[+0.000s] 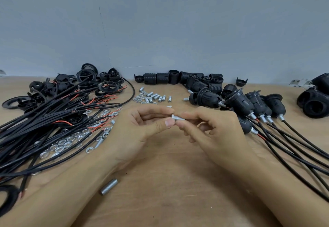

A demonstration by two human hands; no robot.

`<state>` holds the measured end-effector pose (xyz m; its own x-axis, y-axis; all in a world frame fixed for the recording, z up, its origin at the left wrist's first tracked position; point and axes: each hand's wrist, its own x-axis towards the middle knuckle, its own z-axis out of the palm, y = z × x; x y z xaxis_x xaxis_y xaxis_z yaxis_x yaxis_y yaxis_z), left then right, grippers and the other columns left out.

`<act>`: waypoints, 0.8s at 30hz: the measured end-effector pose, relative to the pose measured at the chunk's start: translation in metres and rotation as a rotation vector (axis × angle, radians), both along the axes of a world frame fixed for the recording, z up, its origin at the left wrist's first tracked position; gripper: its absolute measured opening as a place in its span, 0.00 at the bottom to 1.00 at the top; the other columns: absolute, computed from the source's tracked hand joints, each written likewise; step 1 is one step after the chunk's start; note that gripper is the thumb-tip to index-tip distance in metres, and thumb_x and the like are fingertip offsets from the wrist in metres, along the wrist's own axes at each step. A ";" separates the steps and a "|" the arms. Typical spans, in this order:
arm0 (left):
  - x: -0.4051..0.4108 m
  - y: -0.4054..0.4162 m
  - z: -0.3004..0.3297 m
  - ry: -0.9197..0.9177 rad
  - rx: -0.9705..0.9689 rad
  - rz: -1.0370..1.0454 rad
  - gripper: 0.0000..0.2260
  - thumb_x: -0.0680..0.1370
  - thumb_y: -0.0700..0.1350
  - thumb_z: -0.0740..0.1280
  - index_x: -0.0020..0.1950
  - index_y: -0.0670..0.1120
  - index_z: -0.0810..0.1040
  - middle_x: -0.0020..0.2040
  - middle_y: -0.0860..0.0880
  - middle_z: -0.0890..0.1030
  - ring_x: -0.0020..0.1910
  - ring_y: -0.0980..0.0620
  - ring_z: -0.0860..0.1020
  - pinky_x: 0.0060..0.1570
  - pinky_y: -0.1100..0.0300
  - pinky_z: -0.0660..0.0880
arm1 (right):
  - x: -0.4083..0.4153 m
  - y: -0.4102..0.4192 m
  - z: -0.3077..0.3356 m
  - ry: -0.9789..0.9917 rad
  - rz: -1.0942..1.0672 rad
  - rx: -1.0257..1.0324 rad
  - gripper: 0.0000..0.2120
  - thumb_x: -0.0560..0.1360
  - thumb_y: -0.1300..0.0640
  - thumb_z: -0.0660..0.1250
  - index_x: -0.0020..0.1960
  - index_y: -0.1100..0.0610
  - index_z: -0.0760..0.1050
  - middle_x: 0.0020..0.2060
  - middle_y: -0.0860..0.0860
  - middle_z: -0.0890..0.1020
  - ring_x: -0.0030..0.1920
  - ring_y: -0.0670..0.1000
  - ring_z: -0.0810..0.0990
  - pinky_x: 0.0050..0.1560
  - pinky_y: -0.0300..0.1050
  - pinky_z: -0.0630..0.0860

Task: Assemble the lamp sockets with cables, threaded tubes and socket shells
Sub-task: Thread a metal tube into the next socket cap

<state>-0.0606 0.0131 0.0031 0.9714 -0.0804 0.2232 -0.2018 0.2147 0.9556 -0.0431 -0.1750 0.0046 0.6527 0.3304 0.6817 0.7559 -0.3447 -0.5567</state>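
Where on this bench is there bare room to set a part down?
Bare wooden tabletop lies between the forearms, beside one loose silver threaded tube. Crowded: tangled black cables and steel nuts left, finished black sockets with leads right.

Left grip [142, 125] and right grip [211, 129] meet, fingertips pinched together.

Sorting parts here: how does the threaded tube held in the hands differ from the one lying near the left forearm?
The small silver threaded tube in the fingers is held off the table, pinched by both hands, partly hidden. The silver threaded tube near the forearm lies loose on the wooden table, untouched, fully visible. Both are metal, threaded.
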 end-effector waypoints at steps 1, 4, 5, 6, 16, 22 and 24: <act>0.000 0.000 0.000 -0.020 0.018 -0.002 0.12 0.63 0.43 0.77 0.45 0.44 0.86 0.49 0.41 0.86 0.50 0.46 0.84 0.52 0.59 0.80 | -0.001 0.000 0.000 0.036 0.012 0.016 0.04 0.76 0.51 0.70 0.48 0.49 0.82 0.34 0.46 0.83 0.30 0.48 0.82 0.30 0.46 0.79; 0.000 -0.001 -0.001 0.004 -0.007 -0.007 0.15 0.65 0.45 0.76 0.49 0.42 0.85 0.47 0.39 0.86 0.48 0.45 0.85 0.49 0.58 0.81 | -0.001 0.002 0.000 0.105 0.035 0.054 0.04 0.76 0.54 0.68 0.48 0.52 0.81 0.34 0.47 0.82 0.31 0.47 0.82 0.30 0.41 0.80; -0.001 -0.002 -0.001 0.013 0.004 0.002 0.15 0.66 0.45 0.75 0.50 0.41 0.85 0.45 0.38 0.86 0.45 0.45 0.85 0.47 0.59 0.81 | -0.001 0.002 0.000 0.119 0.038 0.067 0.04 0.76 0.57 0.69 0.49 0.54 0.81 0.36 0.47 0.82 0.32 0.48 0.82 0.30 0.41 0.80; -0.001 -0.002 -0.001 0.009 0.039 0.015 0.14 0.67 0.44 0.74 0.50 0.41 0.84 0.44 0.38 0.86 0.42 0.46 0.86 0.45 0.59 0.81 | 0.000 0.002 -0.001 0.123 0.040 0.078 0.04 0.75 0.60 0.70 0.50 0.54 0.81 0.37 0.47 0.82 0.33 0.49 0.82 0.30 0.42 0.80; 0.001 -0.005 -0.005 -0.015 0.084 0.056 0.11 0.69 0.42 0.71 0.50 0.41 0.83 0.43 0.41 0.86 0.41 0.49 0.85 0.44 0.62 0.80 | 0.003 0.003 -0.004 0.098 0.069 0.085 0.13 0.74 0.61 0.71 0.52 0.44 0.80 0.42 0.49 0.85 0.39 0.47 0.84 0.37 0.42 0.82; 0.002 -0.003 -0.005 -0.048 0.093 0.111 0.13 0.68 0.41 0.72 0.51 0.38 0.84 0.44 0.41 0.86 0.41 0.50 0.85 0.44 0.62 0.80 | 0.004 0.004 -0.005 0.064 0.040 0.054 0.12 0.74 0.60 0.72 0.52 0.45 0.81 0.43 0.43 0.85 0.38 0.47 0.84 0.37 0.49 0.81; 0.001 -0.003 -0.003 -0.099 0.121 0.139 0.12 0.68 0.41 0.72 0.49 0.39 0.84 0.42 0.42 0.86 0.38 0.52 0.84 0.42 0.65 0.79 | 0.003 0.003 -0.006 0.066 0.048 0.052 0.09 0.74 0.58 0.71 0.53 0.49 0.82 0.41 0.42 0.84 0.38 0.46 0.84 0.38 0.48 0.81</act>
<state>-0.0598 0.0105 0.0005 0.9489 0.0207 0.3148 -0.3155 0.0628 0.9468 -0.0400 -0.1719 -0.0012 0.6808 0.3278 0.6550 0.7321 -0.2779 -0.6219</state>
